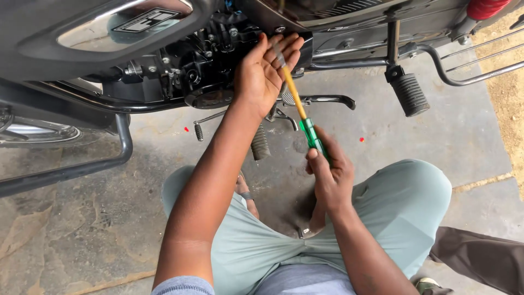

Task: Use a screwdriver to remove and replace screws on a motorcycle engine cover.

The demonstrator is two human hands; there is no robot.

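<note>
Two bare hands share one long screwdriver with a translucent green plastic handle and a yellow shank [302,112], held slanting up toward the black engine block of a motorcycle [207,71]. The right hand [327,175] has its grip closed around the green handle, fingers wrapped and thumb on top, just above the person's pale green trousers [404,202]. The left hand [267,71] is raised against the engine side, palm turned toward the camera, fingers loosely curled about the upper shank near the tip; whether they pinch the shank or only steady it cannot be told. The tip itself is hidden among the fingers.

Judging by its look, the tool is light, stiff and slender, and will not bend under hand pressure. The faceted plastic handle gives the surest hold; the smooth yellow shank seems likelier to slide between fingers, so it suits guiding rather than gripping.

Below the hands, a ribbed black rubber footpeg [409,94] hangs from the frame and a thin chrome lever [322,100] juts out beside the shank. The grey stone floor [82,218] lies beneath.
</note>
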